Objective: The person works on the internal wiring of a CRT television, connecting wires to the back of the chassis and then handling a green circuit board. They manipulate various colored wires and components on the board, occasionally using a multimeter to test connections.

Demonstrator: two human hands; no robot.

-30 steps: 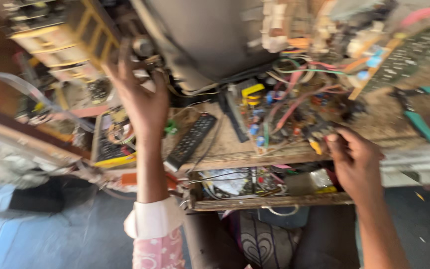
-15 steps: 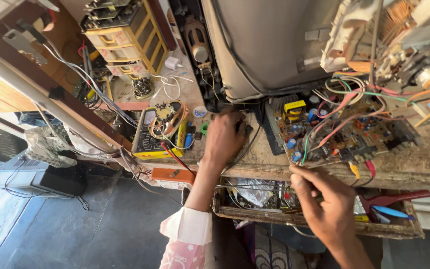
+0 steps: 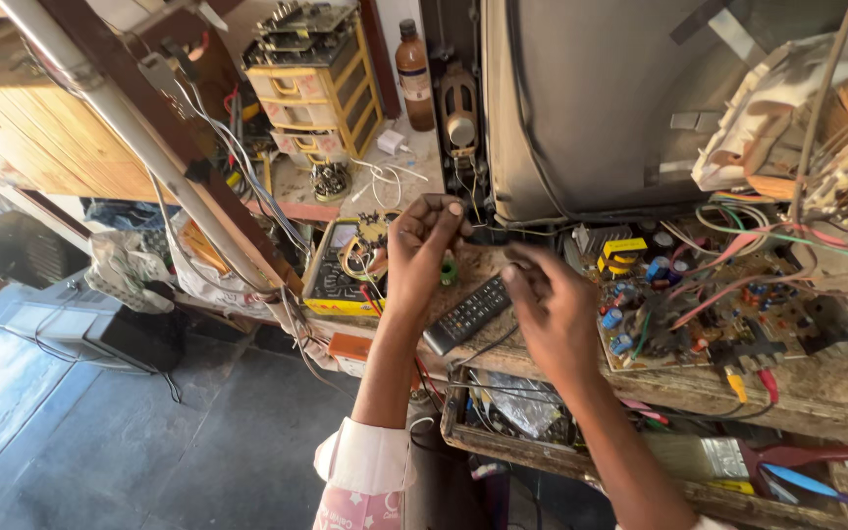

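Left hand [image 3: 422, 245]: my fingers are curled narrow, tips pinched on a small dark part [image 3: 478, 236] that I hold up above the workbench [image 3: 836, 388]; what kind of part it is I cannot tell.
Right hand [image 3: 554, 309]: fingers bent and close together, index and thumb reaching toward the same dark part; whether they touch it I cannot tell.
Small dark part: sits between my two sets of fingertips, at the tips of my left fingers and just beside my right ones, in front of the lower left corner of the television tube [image 3: 620, 98].
Remote control [image 3: 468, 314]: black, lying flat at the front edge of the workbench, below the gap between my hands, not touched.
Green component [image 3: 449, 270]: small, on the bench just beside my left palm.
Circuit board [image 3: 728, 314]: lies to the right of my right hand, covered with coloured wires and capacitors.
Multimeter [image 3: 338, 270]: yellow-cased, at the left end of the bench, behind my left wrist.
Parts drawers [image 3: 311, 83]: yellow cabinet at the back left corner.
Brown bottle [image 3: 414, 74]: upright beside the drawers.
Paintbrush [image 3: 748, 456]: red-handled, in the tray below the front edge.
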